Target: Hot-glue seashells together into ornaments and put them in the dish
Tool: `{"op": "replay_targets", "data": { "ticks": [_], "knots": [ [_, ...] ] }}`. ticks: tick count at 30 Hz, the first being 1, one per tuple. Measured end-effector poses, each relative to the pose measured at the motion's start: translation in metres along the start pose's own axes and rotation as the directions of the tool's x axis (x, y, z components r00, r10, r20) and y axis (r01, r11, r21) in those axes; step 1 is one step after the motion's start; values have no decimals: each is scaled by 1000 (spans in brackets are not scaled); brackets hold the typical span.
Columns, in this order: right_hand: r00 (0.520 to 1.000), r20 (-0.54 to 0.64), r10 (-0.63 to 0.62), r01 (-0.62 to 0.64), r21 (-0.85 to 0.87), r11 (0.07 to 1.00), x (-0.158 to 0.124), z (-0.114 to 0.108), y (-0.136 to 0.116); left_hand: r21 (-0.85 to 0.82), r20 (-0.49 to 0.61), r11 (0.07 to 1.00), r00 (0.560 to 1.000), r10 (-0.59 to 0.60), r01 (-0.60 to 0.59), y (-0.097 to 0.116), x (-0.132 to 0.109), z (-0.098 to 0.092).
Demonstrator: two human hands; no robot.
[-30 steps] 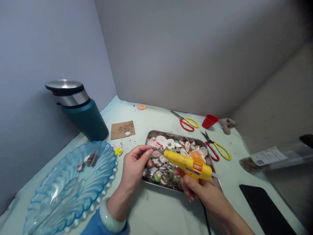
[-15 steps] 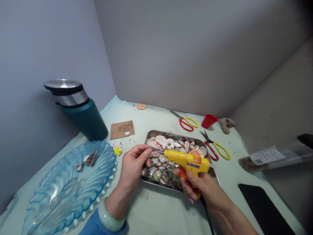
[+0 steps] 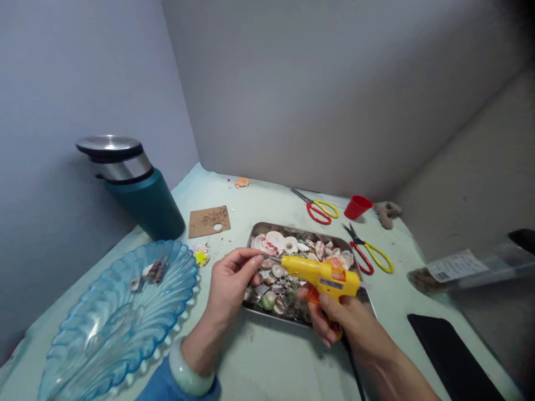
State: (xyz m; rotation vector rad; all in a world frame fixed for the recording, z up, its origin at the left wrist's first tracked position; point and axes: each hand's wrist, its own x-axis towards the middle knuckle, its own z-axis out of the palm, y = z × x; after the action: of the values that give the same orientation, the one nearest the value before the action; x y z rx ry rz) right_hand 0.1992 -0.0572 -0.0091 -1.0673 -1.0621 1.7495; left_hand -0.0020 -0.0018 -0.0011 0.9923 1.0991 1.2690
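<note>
We hold the yellow glue gun point(image 3: 320, 273) over the near edge of the metal tray point(image 3: 301, 229), its nozzle pointing left at a tiny piece pinched between the thumb and forefinger of our left hand point(image 3: 229, 283); the piece is too small to name. Our right hand point(image 3: 340, 317) is wrapped around the grip, with a finger on the orange trigger.

To do this well, we judge that a light squeeze is enough: a small bead on so small a piece, with the nozzle just touching it and kept off our fingertips point(image 3: 256, 259), since hot glue so close to skin could burn. Steadying the left wrist on the table should help our aim, and drips would fall among the loose shells point(image 3: 288, 250) in the tray below.

Outward from there, the blue glass dish point(image 3: 112, 317) sits at the near left corner of the table point(image 3: 267, 356), with a few small things in it. The teal flask point(image 3: 136, 189) stands by the left wall, the cardboard piece point(image 3: 209, 220) beside it. Two pairs of scissors point(image 3: 320, 209) point(image 3: 370, 253) and a red cup point(image 3: 358, 206) lie toward the far right edge.
</note>
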Motion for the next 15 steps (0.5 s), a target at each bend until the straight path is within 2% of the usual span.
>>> {"op": "replay_targets", "data": {
  "ticks": [7,12,15],
  "knots": [
    [997,-59,-57,57,-6,998,1,2,1,10,-18,1000,1000,12,-12,-1,-1,0],
    [992,-121,-27,15,-98,995,-2,7,0,33,-22,999,999,27,-27,2,-2,2],
    [987,-157,-27,11,-97,995,-1,8,-1,32,-28,999,999,28,-27,2,-1,2]
  ]
}}
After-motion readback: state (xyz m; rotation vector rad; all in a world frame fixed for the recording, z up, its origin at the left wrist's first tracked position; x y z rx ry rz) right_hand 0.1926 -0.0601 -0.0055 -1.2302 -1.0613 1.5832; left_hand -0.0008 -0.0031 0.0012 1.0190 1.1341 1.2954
